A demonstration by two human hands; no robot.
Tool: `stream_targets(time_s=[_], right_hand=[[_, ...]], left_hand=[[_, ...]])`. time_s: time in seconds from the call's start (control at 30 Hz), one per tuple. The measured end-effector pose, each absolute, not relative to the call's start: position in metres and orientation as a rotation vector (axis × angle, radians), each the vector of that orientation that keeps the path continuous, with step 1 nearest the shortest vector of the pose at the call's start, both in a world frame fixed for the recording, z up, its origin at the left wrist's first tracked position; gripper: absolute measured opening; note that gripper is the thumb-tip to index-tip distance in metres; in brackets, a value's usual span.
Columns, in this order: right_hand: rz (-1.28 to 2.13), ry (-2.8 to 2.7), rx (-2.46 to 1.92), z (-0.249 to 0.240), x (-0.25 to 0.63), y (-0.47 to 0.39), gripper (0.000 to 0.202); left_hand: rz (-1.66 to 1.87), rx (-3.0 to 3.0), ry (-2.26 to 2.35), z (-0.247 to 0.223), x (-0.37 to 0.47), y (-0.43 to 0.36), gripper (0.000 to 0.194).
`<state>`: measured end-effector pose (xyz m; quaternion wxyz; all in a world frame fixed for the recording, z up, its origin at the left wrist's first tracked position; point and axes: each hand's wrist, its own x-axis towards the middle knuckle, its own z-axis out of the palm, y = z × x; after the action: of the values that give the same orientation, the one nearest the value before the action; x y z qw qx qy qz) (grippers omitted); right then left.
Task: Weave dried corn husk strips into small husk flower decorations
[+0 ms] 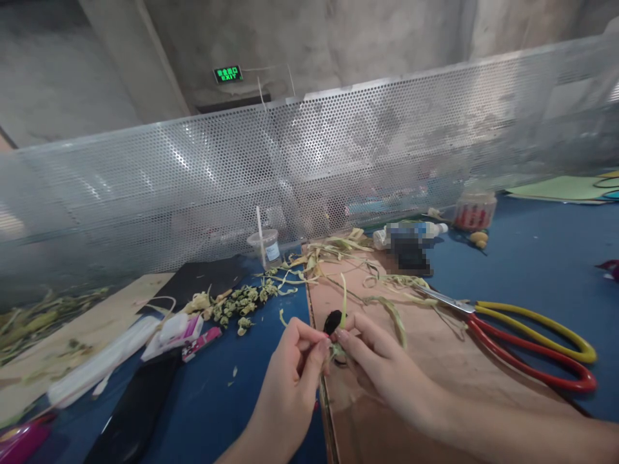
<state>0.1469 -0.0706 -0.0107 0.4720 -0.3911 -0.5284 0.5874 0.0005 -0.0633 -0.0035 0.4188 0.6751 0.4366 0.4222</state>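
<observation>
My left hand (296, 374) and my right hand (382, 361) meet low in the middle of the head view, over the edge of a brown board (449, 380). Thumb and fingers of my right hand pinch a pale green leaf strip (344, 299) that sticks upward. My left hand is closed in a pinch close beside it; what lies between its fingertips is too small to name. A small dark object (333, 321) shows just behind the fingertips. Some pale green material hangs between the two hands, partly hidden by the fingers.
Scissors (471, 309) with red and yellow handles lie right. Dried strips (333, 251) cover the board's far end. Small green buds (242, 303), a plastic cup (271, 248), packets and a black case (140, 406) are left. A bottle (438, 230) and jar (475, 211) stand near the mesh panel (232, 174).
</observation>
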Motion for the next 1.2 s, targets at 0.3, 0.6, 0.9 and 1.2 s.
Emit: stream_targets(time_s=[0.3,0.6,0.9,1.2], right_hand=[[1.405,-1.28,-0.977,-0.006,0.148,-0.072,0.027],[1.323,-1.323,-0.96,-0.011,0.149,-0.071,0.028],[1.35,-1.307,-0.972,-0.015,0.15,-0.067,0.03],[1.353,-1.288,-0.994,-0.017,0.15,-0.069,0.028]], left_hand=[[1.083,1.801,1.11,-0.002,0.0,-0.065,0.013],[1.008,1.723,1.099,-0.003,0.0,-0.061,0.015],[0.887,1.617,0.941,0.003,0.001,-0.054,0.026],[0.864,1.639,0.879,0.002,-0.001,-0.056,0.022]])
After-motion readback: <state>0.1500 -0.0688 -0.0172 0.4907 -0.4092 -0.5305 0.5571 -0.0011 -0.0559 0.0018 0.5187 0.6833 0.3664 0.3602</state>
